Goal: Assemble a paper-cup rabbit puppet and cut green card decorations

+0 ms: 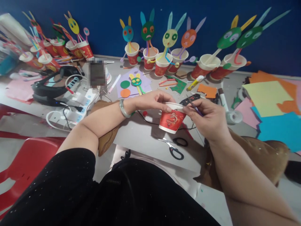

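Note:
A red paper cup (172, 121) with a gold printed pattern and a white rim is held tilted above the table. My left hand (156, 100), with a pale bangle on its wrist, grips the cup by its left side and rim. In my right hand (209, 117) is a slim dark pen-like tool (197, 109), its thin tip pointing up and left; its exact kind is unclear. The right fingertips meet the cup's right edge. Black-handled scissors (176, 153) lie on the table just below the cup.
Finished cup puppets (162, 66) line the blue wall. Coloured paper (277, 128) is piled at right. A power strip (82, 108) with cables and a black headset (53, 88) sit at left. Beyond my hands lie a small paper face (136, 81) and a yellow marker (195, 83).

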Demonstrator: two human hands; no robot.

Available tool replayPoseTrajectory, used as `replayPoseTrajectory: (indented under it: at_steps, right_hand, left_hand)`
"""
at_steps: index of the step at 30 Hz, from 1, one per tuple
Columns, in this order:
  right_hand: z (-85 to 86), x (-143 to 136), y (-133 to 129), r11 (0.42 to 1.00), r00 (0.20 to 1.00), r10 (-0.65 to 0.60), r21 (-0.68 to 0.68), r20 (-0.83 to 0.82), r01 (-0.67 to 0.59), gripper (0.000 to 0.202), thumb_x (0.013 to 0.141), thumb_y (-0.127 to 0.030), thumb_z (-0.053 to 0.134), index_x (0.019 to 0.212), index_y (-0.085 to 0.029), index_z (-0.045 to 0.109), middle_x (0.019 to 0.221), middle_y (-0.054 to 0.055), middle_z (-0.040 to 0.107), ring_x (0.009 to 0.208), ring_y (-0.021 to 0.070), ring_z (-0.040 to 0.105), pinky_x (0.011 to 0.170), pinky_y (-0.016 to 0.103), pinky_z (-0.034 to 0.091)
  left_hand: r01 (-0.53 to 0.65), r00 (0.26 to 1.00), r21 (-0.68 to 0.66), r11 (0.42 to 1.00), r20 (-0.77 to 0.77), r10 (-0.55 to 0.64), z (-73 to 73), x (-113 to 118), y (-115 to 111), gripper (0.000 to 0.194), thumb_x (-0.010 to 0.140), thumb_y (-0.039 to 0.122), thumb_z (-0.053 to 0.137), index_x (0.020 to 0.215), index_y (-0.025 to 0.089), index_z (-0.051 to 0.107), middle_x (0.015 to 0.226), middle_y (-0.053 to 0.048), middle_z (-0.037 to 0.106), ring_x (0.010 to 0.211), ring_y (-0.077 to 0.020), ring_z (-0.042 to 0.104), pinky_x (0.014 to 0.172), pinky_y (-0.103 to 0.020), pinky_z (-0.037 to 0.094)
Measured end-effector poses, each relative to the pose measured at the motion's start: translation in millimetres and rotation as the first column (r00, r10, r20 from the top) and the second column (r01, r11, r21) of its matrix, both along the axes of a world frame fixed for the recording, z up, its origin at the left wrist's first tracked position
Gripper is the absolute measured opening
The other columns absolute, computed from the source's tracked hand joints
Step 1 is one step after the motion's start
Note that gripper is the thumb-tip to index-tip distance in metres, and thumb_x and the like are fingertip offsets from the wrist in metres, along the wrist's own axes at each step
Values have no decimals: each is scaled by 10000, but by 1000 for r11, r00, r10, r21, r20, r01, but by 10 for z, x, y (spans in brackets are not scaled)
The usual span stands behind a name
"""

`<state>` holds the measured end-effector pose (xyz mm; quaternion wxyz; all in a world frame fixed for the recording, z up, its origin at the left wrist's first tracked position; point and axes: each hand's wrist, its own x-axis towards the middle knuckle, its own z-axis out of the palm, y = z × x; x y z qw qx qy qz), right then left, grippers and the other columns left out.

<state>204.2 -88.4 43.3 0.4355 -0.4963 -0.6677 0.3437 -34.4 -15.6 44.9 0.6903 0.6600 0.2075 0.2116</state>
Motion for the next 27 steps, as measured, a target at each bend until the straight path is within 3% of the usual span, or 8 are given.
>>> replayPoseTrajectory:
  at_steps: [8,13,18,24,27]
  right_hand:
    - [-36,-58,-13,995,998,14,101,55,-20,506,843,-635,882,730,-218,619,599,-40,571,537,94,395,496,251,340]
    - [-79,-55,3,987,998,36,156,60,-45,512,860,-657,868,738,-227,617,589,-53,556,525,98,394,479,252,315]
    - [-108,-36,8,992,998,7,126,59,-15,530,854,-685,865,739,-228,623,578,-44,555,531,108,410,485,267,328]
    - [-171,-3,30,984,999,-15,178,40,7,464,873,-614,884,770,-226,652,601,-36,570,535,106,423,485,269,331]
    - [-174,-3,35,974,998,-40,223,40,30,436,895,-573,871,766,-221,648,610,-36,572,536,98,417,486,265,326]
  left_hand:
    - [-89,995,55,994,-30,91,-49,77,-69,546,721,636,955,811,143,737,770,-8,681,753,-123,624,765,-297,515]
    - [-86,992,108,991,-84,95,-15,98,-98,468,759,580,902,752,157,702,734,9,629,720,-112,547,713,-286,439]
    - [-42,988,114,993,-144,58,24,78,-122,521,800,620,849,676,157,643,672,24,535,681,-104,473,681,-288,392]
    - [-60,998,58,997,-8,60,5,80,-85,436,704,512,949,849,165,730,844,-23,700,800,-140,616,781,-294,497]
    - [-59,998,44,997,20,58,19,78,-85,440,693,491,974,867,166,734,865,-29,714,819,-142,636,809,-300,514]
